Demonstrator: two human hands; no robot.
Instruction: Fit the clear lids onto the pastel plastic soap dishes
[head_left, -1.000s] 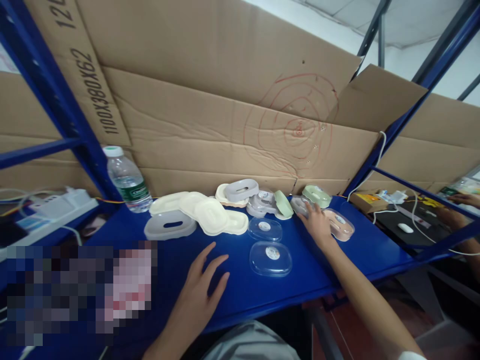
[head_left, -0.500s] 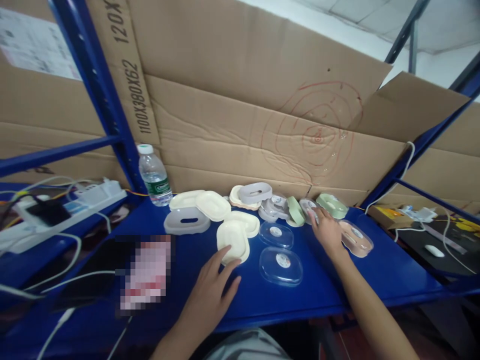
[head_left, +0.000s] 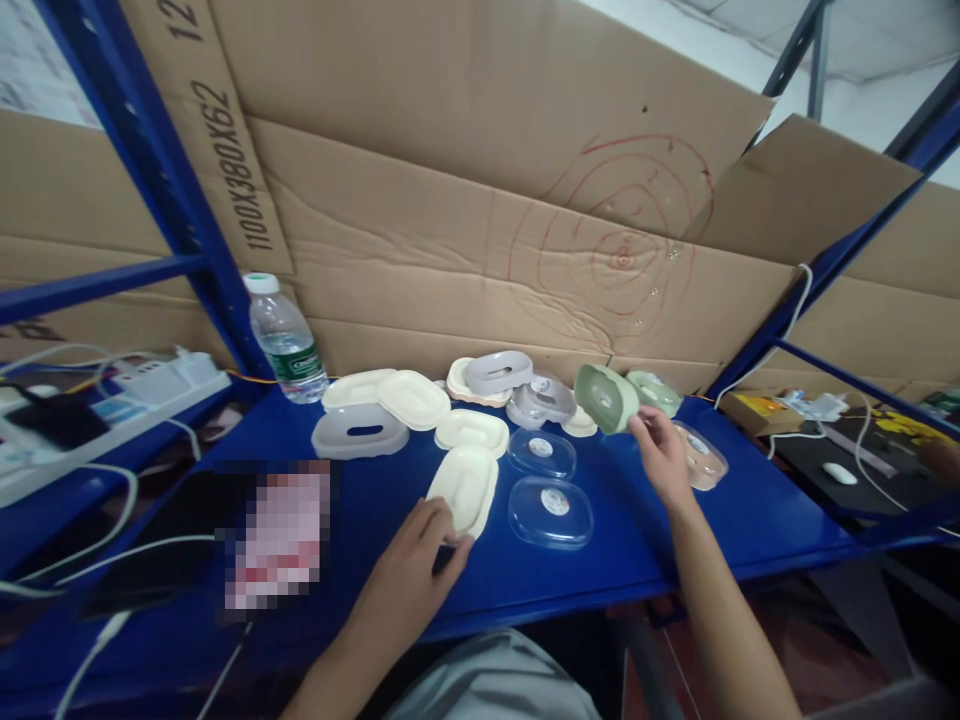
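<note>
Since the previous frame, the green holder [head_left: 606,398] has left its leaning place and now tilts in the right hand [head_left: 664,450], while the near cream tray [head_left: 471,480] has been drawn toward the left hand [head_left: 412,545]. With the clock face centred on the nearer clear lid [head_left: 551,512] and twelve toward the cardboard [head_left: 420,230], the green holder stands at one o'clock, the near cream tray between nine and ten. Right thumb and fingers form a narrow pinch at the holder's right end; left fingers curl over the tray's near end, thumb opposed, apparently gripping it, though whether it is off the blue table [head_left: 637,550] cannot be told. Possible faults, as judged: the holder, gripped at one end only, could swivel and knock the green box [head_left: 654,392] between one and two; the tray, pinched near its rim, could tip and strike the second cream tray [head_left: 472,435] between ten and eleven.
</note>
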